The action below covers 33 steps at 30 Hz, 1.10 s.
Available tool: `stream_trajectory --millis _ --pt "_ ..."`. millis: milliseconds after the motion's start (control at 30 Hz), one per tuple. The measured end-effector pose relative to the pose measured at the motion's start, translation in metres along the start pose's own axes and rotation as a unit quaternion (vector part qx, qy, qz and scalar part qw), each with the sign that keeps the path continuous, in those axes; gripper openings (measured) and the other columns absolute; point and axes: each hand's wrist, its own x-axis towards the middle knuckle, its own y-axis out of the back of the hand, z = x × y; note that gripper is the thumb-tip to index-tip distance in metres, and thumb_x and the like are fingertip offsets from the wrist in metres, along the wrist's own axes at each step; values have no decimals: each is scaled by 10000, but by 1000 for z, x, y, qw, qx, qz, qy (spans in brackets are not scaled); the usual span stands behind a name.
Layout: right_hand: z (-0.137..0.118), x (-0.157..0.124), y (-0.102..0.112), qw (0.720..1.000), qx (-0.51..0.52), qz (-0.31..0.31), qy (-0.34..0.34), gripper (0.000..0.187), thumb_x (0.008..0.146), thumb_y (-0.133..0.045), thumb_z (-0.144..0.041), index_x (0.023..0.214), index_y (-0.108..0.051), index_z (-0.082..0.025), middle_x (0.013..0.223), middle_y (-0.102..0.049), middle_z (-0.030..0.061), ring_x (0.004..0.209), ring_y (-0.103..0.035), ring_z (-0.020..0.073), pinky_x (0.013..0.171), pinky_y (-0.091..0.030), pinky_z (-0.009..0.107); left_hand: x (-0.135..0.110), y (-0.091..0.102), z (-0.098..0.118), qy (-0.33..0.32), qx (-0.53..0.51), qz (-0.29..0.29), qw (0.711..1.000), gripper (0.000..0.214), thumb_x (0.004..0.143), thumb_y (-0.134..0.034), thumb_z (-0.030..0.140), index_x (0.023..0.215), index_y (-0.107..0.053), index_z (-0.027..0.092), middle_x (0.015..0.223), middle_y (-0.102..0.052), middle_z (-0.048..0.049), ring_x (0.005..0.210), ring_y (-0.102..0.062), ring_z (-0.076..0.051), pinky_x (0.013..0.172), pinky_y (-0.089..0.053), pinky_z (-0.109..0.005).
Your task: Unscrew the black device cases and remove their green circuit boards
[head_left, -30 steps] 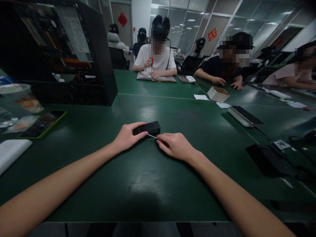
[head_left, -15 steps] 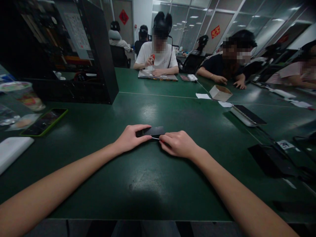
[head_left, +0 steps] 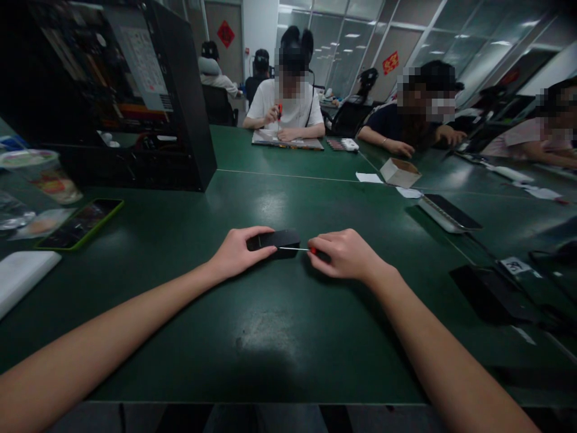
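A small black rectangular box-like device rests on the green table in front of me. My left hand grips its left end between thumb and fingers. In my right hand, off to the right of the device, is a screwdriver with a red handle and a thin metal shaft. The shaft points left, across the near side of the device, and its tip ends beside my left thumb. Whether the tip touches the device I cannot tell. My right fingers hide most of the handle.
An open black computer case stands at the back left. Near it are a plastic cup and a green-edged phone. A small open box, a white-sided device and a black flat object lie right. Co-workers sit opposite.
My right hand has moved right and slightly up, away from the device, with the screwdriver, baring more of its shaft and the device's right end. My left hand has stayed in place.
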Motion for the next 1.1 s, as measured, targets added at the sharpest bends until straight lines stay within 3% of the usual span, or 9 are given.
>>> stream_trajectory --millis 233,367,500,567,667,767,833,967,1100 --pt "21 -4 -6 988 15 -22 -149 304 990 -464 -328 1056 -707 -158 887 -754 86 737 -678 204 677 -426 306 -3 1 3 -12 -12 25 1000 453 840 -752 421 1209 -731 159 1150 -779 -93 1003 -738 -268 915 -565 -393" --pt "14 3 -19 982 36 -31 -180 289 1013 -471 -317 1142 -679 -164 1028 -757 102 870 -702 216 733 -460 304 -3 1 4 -14 -25 28 999 450 846 -747 430 1204 -740 159 1132 -786 -91 974 -744 -263 907 -577 -387" --pt "2 8 -22 983 31 -50 -172 238 1005 -508 -306 1093 -694 -187 1043 -734 95 862 -694 206 701 -467 293 -4 0 4 5 -77 -3 997 391 877 -701 450 1154 -770 182 1052 -806 -71 898 -752 -251 804 -597 -355" --pt "-3 9 -21 984 25 -50 -169 236 1009 -503 -301 1096 -692 -189 1036 -720 98 861 -687 209 688 -476 298 -3 -2 4 34 -125 -23 991 378 919 -635 485 1035 -799 164 952 -816 -75 834 -758 -245 729 -597 -332" --pt "-10 9 -19 987 33 -3 -157 246 1020 -481 -293 1120 -676 -182 1062 -705 110 947 -674 232 750 -516 326 -1 -3 1 89 -147 -23 985 490 965 -541 545 838 -793 144 749 -794 -71 646 -727 -219 616 -569 -310" --pt "-18 11 -17 986 84 76 -125 264 1042 -438 -285 1137 -658 -174 1099 -703 121 1031 -657 240 877 -536 370 4 0 -7 91 -72 5 993 475 959 -548 530 800 -786 152 690 -770 -50 617 -704 -215 617 -541 -308" --pt "-26 12 -16 984 124 103 -81 288 1049 -443 -321 1195 -635 -165 1177 -693 137 1099 -642 247 958 -525 401 7 3 -13 61 9 41 997 375 941 -581 462 837 -790 168 798 -792 -48 726 -723 -229 680 -532 -312" --pt "-45 16 -17 987 151 48 35 555 983 -567 -523 1400 -525 -160 1394 -609 173 1289 -557 314 1071 -466 499 10 7 -23 16 97 33 995 276 941 -571 365 1002 -773 188 968 -797 -54 846 -725 -230 757 -524 -317" --pt "-58 18 -18 988 147 16 52 582 985 -579 -479 1442 -499 -128 1370 -614 192 1258 -563 322 1049 -471 505 9 7 -23 -4 131 8 991 256 932 -596 369 1014 -760 190 970 -779 -60 845 -710 -227 763 -523 -323"
